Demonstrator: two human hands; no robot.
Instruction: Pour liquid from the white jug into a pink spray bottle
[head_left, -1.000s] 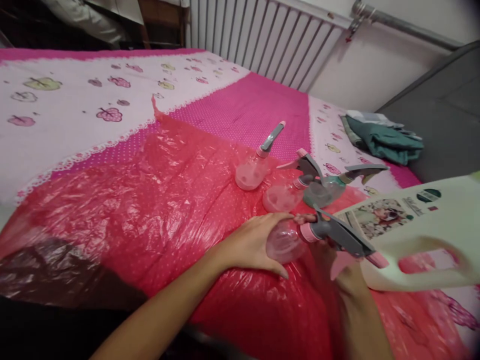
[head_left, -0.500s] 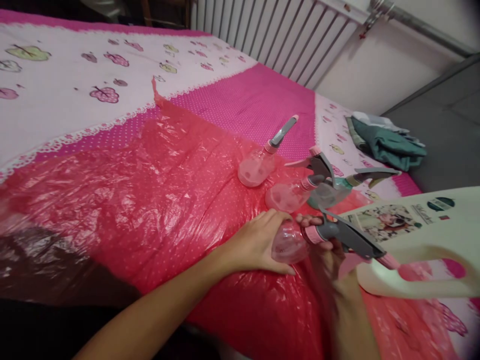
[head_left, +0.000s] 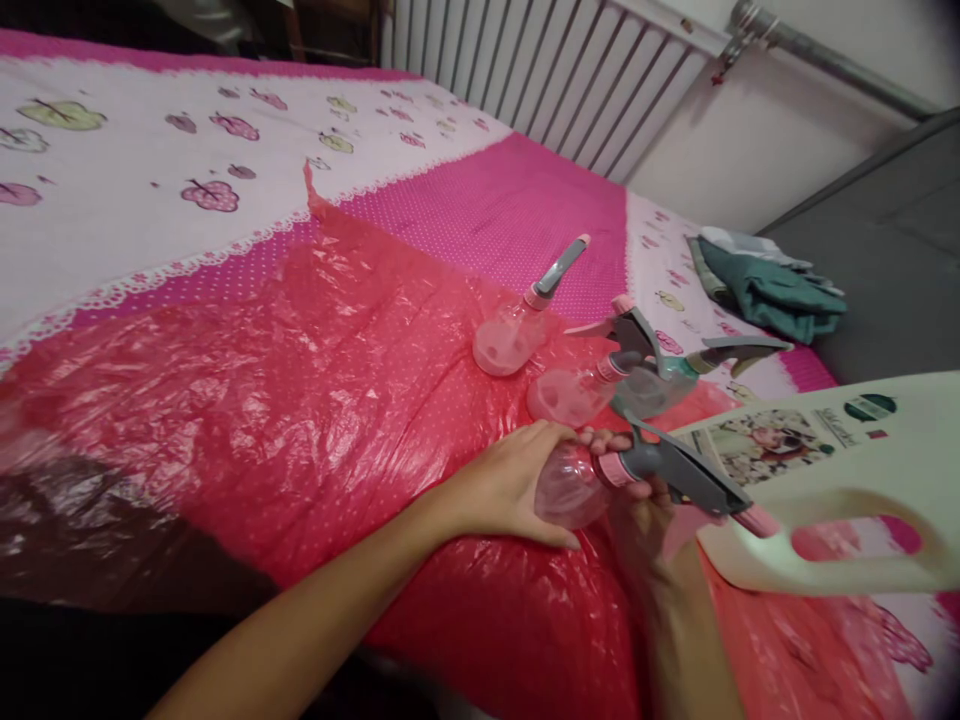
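Note:
A clear pink spray bottle [head_left: 574, 490] with a grey and pink trigger head lies tilted between my hands, its nozzle toward the right. My left hand [head_left: 517, 485] is wrapped round the bottle's rounded body. At the neck collar, the fingers of my right hand [head_left: 645, 500] grip from behind and below, partly hidden by the head. Just beyond stand two more pink spray bottles, one nearer [head_left: 566, 397] and one farther [head_left: 504, 345], and a green spray bottle [head_left: 652, 388]. A large cream jug [head_left: 862, 470] with a label stands right of my right hand.
Red plastic sheeting [head_left: 300, 400] covers much of the pink and white patterned bedspread [head_left: 480, 200]. Folded green cloth [head_left: 784, 285] lies at the far right beside a grey panel [head_left: 892, 240]. Behind the bed are a white radiator [head_left: 517, 75] and a pipe [head_left: 840, 65].
Both hands and the held spray bottle have shifted slightly left in view, as have the standing bottles and jug. My grip looks the same.

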